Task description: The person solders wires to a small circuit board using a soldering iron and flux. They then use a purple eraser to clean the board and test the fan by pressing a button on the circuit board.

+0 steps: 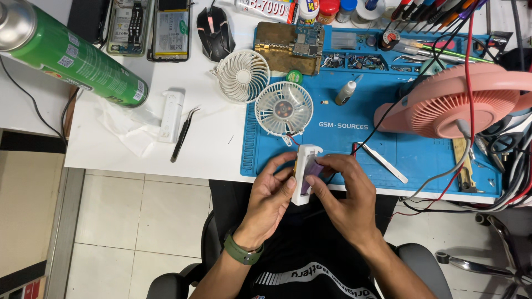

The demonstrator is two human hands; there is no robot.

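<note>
2 hands [271, 191] [343, 188] hold a white fan handle [305, 173], purple battery inside.

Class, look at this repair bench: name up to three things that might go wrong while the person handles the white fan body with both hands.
1. The white plastic fan body is held past the desk edge over the lap by the left hand and right hand; it might slip and drop.
2. Thin red and black wires run from it to the white round fan grille; a tug could snap them.
3. The purple battery cell inside could be pinched.
</note>
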